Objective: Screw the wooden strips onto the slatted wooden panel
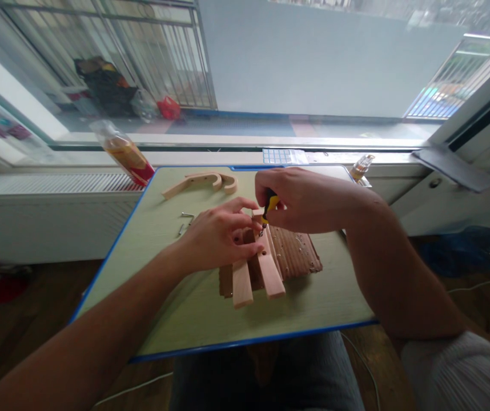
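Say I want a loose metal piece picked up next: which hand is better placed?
Probably the left hand: it is nearer the metal pieces and holds no tool, though it touches the wooden pieces. The right hand grips the screwdriver, farther off.

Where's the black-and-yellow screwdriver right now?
In the head view, the screwdriver is just right of the picture's middle, in the right hand, its tip pointing down at a pale wooden piece beside the left hand.

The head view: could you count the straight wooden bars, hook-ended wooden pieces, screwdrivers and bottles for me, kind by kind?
Straight wooden bars, partly under the hands: 2
Hook-ended wooden pieces: 2
Yellow-and-black screwdriver: 1
Bottles: 2
Total: 7
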`<state>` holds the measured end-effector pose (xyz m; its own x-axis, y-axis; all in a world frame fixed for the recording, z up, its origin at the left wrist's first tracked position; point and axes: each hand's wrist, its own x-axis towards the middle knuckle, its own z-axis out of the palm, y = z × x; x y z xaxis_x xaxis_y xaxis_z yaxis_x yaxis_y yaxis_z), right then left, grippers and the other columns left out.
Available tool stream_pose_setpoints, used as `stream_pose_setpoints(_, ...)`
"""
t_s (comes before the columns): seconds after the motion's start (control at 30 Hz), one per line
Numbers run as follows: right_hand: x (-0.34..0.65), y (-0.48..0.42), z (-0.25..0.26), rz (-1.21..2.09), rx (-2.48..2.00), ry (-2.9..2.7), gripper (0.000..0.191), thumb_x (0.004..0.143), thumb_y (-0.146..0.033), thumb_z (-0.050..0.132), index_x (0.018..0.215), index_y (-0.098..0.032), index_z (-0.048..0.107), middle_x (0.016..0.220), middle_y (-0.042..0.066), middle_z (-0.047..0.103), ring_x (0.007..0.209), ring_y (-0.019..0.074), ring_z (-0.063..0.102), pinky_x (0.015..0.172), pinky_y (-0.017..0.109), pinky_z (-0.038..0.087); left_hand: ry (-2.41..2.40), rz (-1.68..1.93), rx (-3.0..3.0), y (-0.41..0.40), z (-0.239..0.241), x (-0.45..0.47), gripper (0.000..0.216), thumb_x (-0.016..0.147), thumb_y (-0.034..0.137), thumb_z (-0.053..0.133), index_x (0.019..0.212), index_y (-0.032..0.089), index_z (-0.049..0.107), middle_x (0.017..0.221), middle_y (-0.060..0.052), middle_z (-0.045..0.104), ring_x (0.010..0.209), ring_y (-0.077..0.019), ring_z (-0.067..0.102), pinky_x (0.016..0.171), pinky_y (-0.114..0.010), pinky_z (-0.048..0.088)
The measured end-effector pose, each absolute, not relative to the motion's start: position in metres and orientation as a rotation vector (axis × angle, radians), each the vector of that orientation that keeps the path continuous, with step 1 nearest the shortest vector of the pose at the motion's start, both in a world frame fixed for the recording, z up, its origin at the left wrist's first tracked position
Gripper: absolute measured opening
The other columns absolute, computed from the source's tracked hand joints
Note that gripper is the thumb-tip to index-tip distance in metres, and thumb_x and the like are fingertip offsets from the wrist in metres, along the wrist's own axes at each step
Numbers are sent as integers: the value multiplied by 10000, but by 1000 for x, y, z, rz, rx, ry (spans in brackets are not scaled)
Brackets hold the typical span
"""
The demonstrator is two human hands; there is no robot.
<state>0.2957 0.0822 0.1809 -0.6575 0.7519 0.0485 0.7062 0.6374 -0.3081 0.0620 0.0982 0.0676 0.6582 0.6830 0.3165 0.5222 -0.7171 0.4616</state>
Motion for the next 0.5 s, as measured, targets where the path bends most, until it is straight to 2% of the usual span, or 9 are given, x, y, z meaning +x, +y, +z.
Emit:
stream_pose_setpoints(0.13,295,81,183,371,-1144,-2686,167,834,-155,629,987,-198,681,863,24,693,738,147,515,690,311,321,980,668,2554,97,69,62,231,858,439,879,998,256,859,1402,-78,723,868,-191,725,746,-365,580)
stream_pose_setpoints(0.33,293,80,180,237,-1245,-2622,142,810,-186,666,947,-207,695,797,17,662,709,154,492,684,327,295,918,690,2549,99,68,61,212,878,433,871,1012,272,846,1480,-58,693,1070,-251,744,939,-430,606)
stream_pose_setpoints(0.43,289,82,176,141,-1328,-2586,84,869,-273,673,912,-202,682,744,23,626,662,153,441,659,345,269,931,682,2540,98,69,62,197,872,422,872,996,272,844,1476,-56,697,1050,-251,744,898,-424,607)
stream_pose_setpoints(0.5,286,82,174,95,-1397,-2572,137,918,-329,656,911,-195,681,729,33,610,645,155,413,652,357,253,942,674,2530,97,71,62,181,866,407,873,977,267,842,1456,-57,705,1022,-244,742,846,-406,602)
